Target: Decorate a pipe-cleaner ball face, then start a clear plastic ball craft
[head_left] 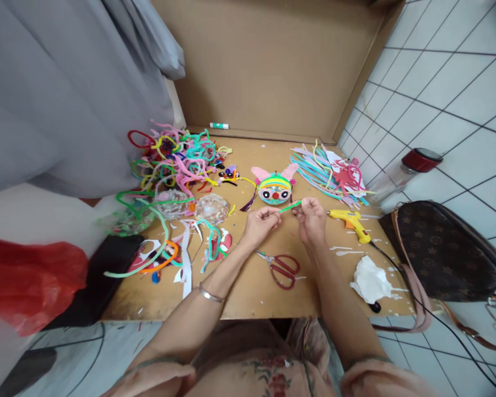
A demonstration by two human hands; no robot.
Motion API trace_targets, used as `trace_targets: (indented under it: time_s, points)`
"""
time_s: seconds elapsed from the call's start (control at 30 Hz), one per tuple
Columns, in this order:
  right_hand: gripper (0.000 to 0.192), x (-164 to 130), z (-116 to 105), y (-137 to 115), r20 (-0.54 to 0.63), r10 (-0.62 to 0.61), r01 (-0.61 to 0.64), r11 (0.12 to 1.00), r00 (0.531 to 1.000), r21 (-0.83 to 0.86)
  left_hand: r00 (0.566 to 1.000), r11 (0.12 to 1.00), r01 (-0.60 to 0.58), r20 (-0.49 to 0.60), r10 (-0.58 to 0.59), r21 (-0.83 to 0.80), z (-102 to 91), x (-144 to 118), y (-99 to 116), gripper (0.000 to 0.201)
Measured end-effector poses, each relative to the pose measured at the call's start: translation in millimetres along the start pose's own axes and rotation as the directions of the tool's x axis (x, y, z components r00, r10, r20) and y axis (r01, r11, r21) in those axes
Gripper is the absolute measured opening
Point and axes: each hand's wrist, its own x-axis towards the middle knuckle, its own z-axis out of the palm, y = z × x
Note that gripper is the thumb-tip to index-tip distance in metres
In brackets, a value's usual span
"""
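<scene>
Left hand [262, 225] and right hand [313, 221] are both pinching a green strip [290, 207], just nearside of the striped animal face [275, 188]. Looks like a shaping step tbh; next move probably calls for a light, even grip.

You have a thin, bright green strip [290, 207] stretched between the fingers of your left hand [264, 222] and right hand [313, 218]; the exposed stretch is nearly straight, rising slightly towards your right, its ends hidden in your grip. Just beyond it on the table [248, 300], the decorated animal head [275, 187] faces you: pink ears pointing outward, green, yellow and orange bands, round black-and-white eyes, a red nose, and dark tassels at the sides.
</scene>
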Motion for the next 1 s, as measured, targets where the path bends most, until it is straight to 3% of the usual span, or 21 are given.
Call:
trace_targets:
  time_s: [0.2, 0.37, 0.57, 0.73, 0.83, 1.0]
  points:
    - [0.036, 2.8, -2.6, -3.2, -0.022, -0.036, 0.037, 0.998, 0.999, 0.048, 0.995, 0.998, -0.035, -0.087, 0.04, 0.058, -1.2, -1.1, 0.5, 0.019]
    - [0.038, 8.8, -10.6, -9.6, -0.033, 0.024, -0.02, 0.993, 0.999, 0.116, 0.984, 0.997, -0.074, -0.159, 0.078, 0.034, -4.7, 0.1, 2.5, 0.02]
    - [0.037, 1.7, -4.7, 0.3, 0.064, 0.026, -0.028, 0.999, 0.998, 0.028, 0.999, 0.999, -0.006, -0.037, 0.004, -0.05, -3.3, -0.1, 2.9, 0.028]
    - [0.036, -2.8, -0.1, 5.0, 0.074, -0.083, 0.093, 0.983, 0.994, -0.158, 0.992, 0.995, 0.104, 0.077, -0.103, -0.01, -1.7, -2.8, 3.7, 0.024]
    - [0.032, -5.2, 2.3, 5.7, 0.108, -0.147, 0.169, 0.958, 0.983, -0.234, 0.988, 0.991, 0.129, 0.074, -0.132, 0.042, 1.8, -4.7, 5.2, 0.013]
    - [0.029, -7.9, 4.5, 6.8, 0.079, -0.169, 0.181, 0.966, 0.983, -0.187, 0.984, 0.985, 0.149, 0.083, -0.156, 0.087, 7.0, -5.7, 7.2, 0.008]
